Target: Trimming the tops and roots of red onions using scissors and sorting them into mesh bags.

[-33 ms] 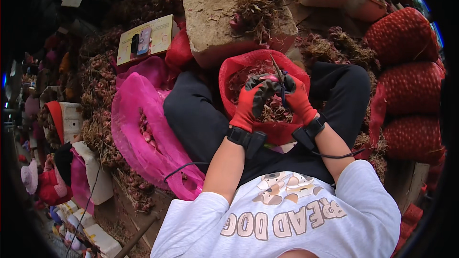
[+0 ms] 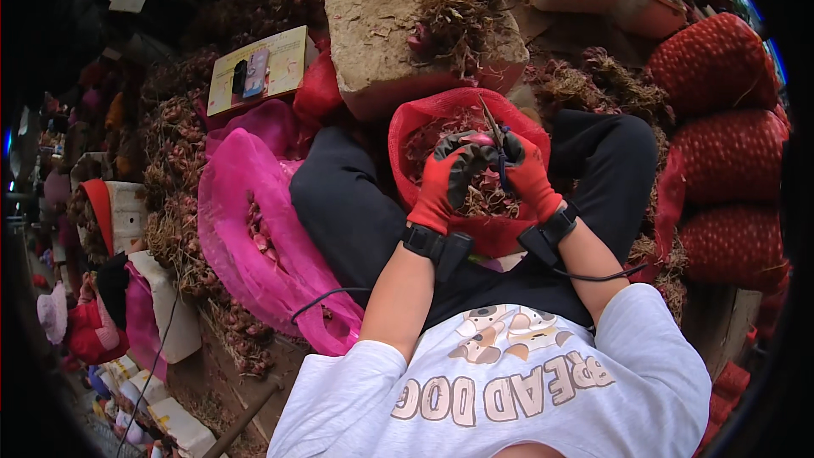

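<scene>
Both my hands wear red gloves with dark palms and meet over a red mesh bag held open between my knees. My left hand is closed around a shallot, whose pinkish skin shows at the fingertips. In my right hand is a pair of scissors with dark blue handles, its blades pointing up and away from me beside the shallot. Dry skins and trimmings lie inside the bag below my hands.
Beyond the bag stands a dirty foam box with rooted shallots on top. Left lies a pink mesh bag with shallots in it; near it, a phone rests on a yellow box. Full red mesh sacks are stacked at right.
</scene>
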